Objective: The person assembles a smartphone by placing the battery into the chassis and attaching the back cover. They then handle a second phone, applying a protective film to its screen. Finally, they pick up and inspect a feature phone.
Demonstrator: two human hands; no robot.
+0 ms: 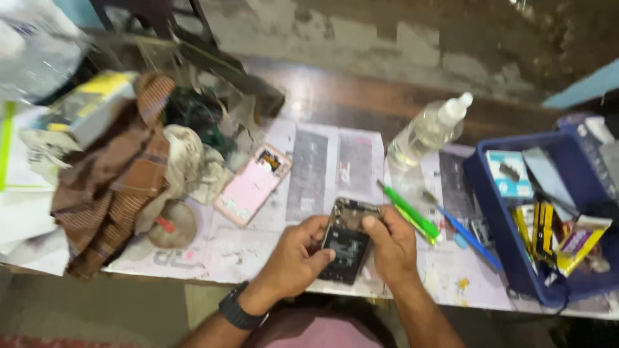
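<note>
- Both hands hold an opened phone (347,240) with its back cover off, low in the middle of the view, over the near edge of the table (335,109).
- The left hand (298,254) grips the phone's left edge, fingers curled shut around it, thumb laid on the dark battery face; a black watch (240,311) sits on that wrist.
- The right hand (391,245) clasps the right edge, fingers closed on the frame, with the fingertips pressing near the phone's top corner.
- At 10 o'clock from the phone lies a pink back cover (253,183), flat on the newspaper sheets (322,167) that line the table.
- At 9 o'clock, well apart, a brown striped cloth (119,174) is heaped beside a pale rag (190,161).
- At 2 o'clock a clear plastic bottle (429,132) with a white nozzle lies tilted.
- At 3 o'clock, just beside the right hand, lie a green tool (412,214) and a blue tool (469,237).
- Further out at 3 o'clock, a blue tray (500,238) holds small boxes and yellow packets.
</note>
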